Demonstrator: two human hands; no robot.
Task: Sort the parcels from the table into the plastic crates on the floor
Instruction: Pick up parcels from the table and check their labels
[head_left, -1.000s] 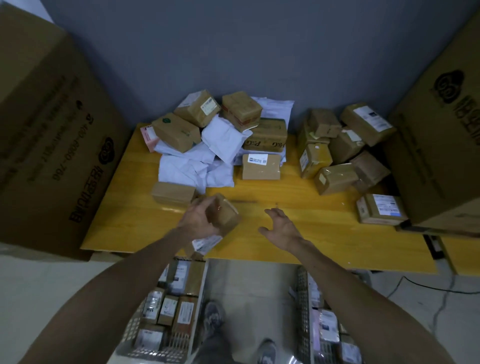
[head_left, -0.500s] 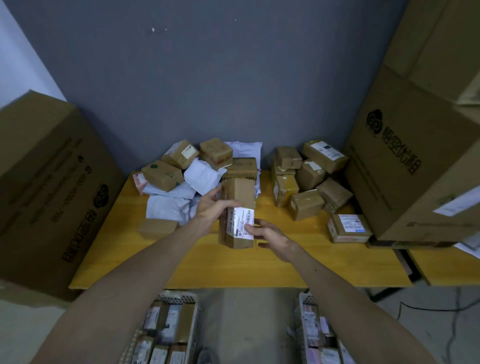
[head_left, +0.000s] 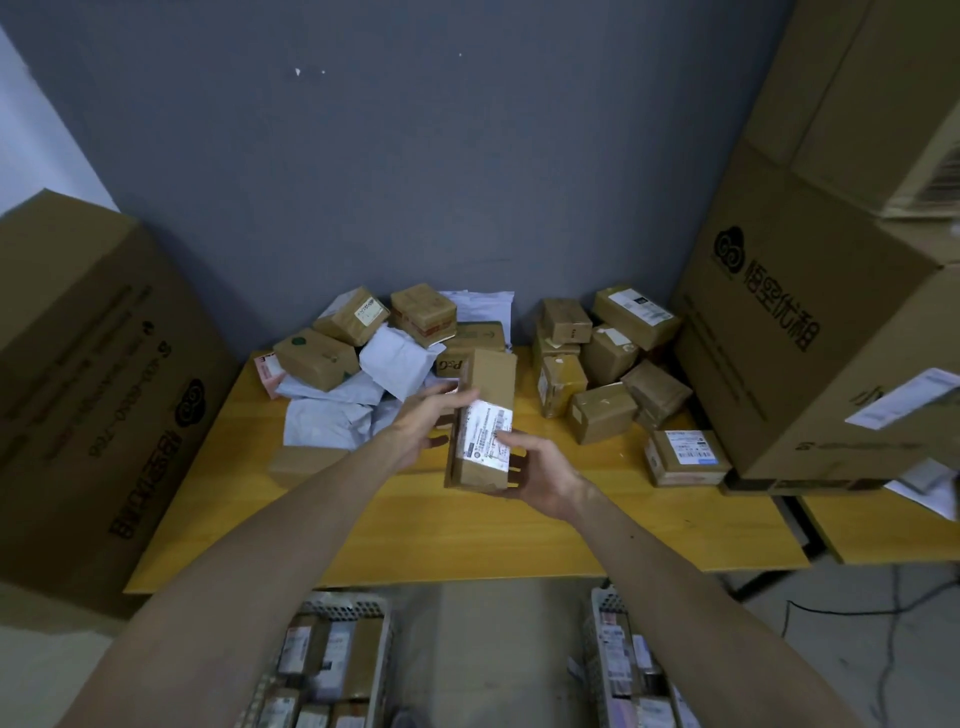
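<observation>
Parcel (head_left: 485, 415): upright brown carton, label towards the camera, held above the table (head_left: 467, 535).
Right hand (head_left: 540, 467): thumb curled onto the label, fingers wrapped behind the lower end.
Left hand (head_left: 426, 421): fingers lie along the upper left edge; clasping or merely steadying cannot be told from this angle.
Left crate (head_left: 343, 605), right crate (head_left: 602, 597): on the floor below, both holding parcels.
Risk: the grip sits low on a tall carton, so it may tip out if the left hand lets go first.
Risk: a misread label sends it to the wrong crate.
</observation>
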